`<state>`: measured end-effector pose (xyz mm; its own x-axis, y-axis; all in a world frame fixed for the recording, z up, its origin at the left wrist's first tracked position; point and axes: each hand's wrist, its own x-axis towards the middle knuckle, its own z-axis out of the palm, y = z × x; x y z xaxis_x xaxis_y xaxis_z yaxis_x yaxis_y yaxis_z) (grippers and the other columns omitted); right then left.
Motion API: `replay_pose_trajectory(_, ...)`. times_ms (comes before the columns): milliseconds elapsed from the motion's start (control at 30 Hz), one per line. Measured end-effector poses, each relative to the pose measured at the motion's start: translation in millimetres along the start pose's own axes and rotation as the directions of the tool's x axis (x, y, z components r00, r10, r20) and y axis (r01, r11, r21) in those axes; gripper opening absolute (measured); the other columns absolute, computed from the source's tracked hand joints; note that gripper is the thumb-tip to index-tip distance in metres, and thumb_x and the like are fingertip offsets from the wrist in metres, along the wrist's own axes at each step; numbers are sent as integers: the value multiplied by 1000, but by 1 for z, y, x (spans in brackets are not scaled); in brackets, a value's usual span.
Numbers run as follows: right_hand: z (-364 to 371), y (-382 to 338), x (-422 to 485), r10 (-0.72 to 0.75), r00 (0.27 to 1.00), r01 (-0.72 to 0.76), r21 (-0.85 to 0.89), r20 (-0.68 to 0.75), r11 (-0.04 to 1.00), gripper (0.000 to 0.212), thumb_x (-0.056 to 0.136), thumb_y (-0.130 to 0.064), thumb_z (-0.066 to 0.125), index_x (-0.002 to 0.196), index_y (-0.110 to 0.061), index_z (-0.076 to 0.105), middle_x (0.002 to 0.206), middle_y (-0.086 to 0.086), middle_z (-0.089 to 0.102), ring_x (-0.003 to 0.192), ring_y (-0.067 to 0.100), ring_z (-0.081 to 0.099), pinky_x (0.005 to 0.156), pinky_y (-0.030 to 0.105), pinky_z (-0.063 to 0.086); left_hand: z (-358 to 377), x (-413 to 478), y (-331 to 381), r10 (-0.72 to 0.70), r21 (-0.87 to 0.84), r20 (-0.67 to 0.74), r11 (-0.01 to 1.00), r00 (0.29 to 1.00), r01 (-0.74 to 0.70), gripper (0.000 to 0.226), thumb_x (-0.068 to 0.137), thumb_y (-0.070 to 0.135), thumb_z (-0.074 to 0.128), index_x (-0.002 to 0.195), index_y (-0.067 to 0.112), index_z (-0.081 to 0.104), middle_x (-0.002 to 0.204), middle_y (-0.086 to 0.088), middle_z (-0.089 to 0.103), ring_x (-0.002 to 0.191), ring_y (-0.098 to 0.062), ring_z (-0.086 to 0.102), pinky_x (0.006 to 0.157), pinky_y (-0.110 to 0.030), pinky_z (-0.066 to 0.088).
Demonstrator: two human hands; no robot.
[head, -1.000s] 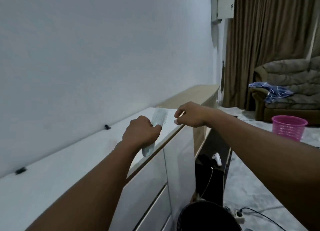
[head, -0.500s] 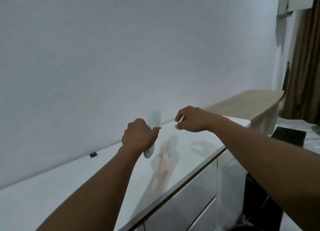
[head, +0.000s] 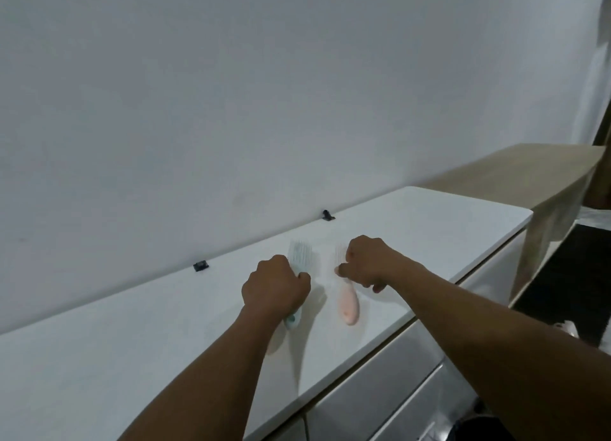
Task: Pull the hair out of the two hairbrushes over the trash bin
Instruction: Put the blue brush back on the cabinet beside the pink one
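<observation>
Head view: your left hand [head: 276,287] is fisted around the mint hairbrush [head: 299,254], bristles toward twelve o'clock. At its three o'clock, your right hand [head: 370,262] curls onto the pink hairbrush [head: 345,303] lying on the white cabinet top [head: 429,222], likely collecting it.

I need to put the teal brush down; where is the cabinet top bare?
Bare: the white cabinet top left of the left hand, and the far end right of the right hand. Crowded: the middle, where the teal brush and pink brush sit between both hands.
</observation>
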<state>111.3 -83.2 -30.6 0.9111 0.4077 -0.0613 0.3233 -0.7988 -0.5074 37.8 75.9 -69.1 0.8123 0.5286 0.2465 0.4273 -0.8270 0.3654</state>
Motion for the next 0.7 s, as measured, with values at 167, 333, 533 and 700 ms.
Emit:
replay_pose_trajectory(167, 28, 5, 8, 44, 997, -44, -1, -70, 999, 28, 78, -32, 73, 86, -15, 52, 86, 2, 57, 78, 22, 61, 59, 27, 50, 10, 5, -9, -13, 43, 85, 999, 996, 10, 29, 85, 46, 52, 94, 19, 56, 93, -1, 59, 83, -26, 59, 71, -32, 45)
replay_pose_trajectory(333, 33, 0, 20, 6, 996, -10, -51, -86, 999, 25, 77, -24, 72, 91, -13, 55, 96, 5, 61, 86, 25, 61, 57, 25, 43, 6, 7, -15, -38, 58, 69, 998, 997, 34, 24, 87, 42, 55, 91, 18, 51, 84, 2, 50, 81, -26, 55, 71, -31, 42)
replay_pose_trajectory(533, 45, -8, 29, -116, 990, 108, -105, -77, 989, 32, 77, -24, 71, 106, -13, 65, 112, 5, 66, 98, 25, 65, 84, 37, 56, 0, 3, -18, -111, 44, 44, 993, 993, 109, 22, 88, 38, 56, 95, 18, 49, 105, -5, 62, 101, -30, 64, 73, -30, 39)
replay_pose_trajectory(700, 49, -13, 32, -141, 987, 132, -110, -81, 985, 33, 79, -26, 70, 109, -15, 63, 115, 5, 65, 99, 26, 65, 85, 38, 55, 0, 2, -19, -118, 51, 36, 992, 992, 116, 25, 89, 39, 55, 103, 18, 54, 113, -6, 64, 104, -30, 64, 74, -31, 41)
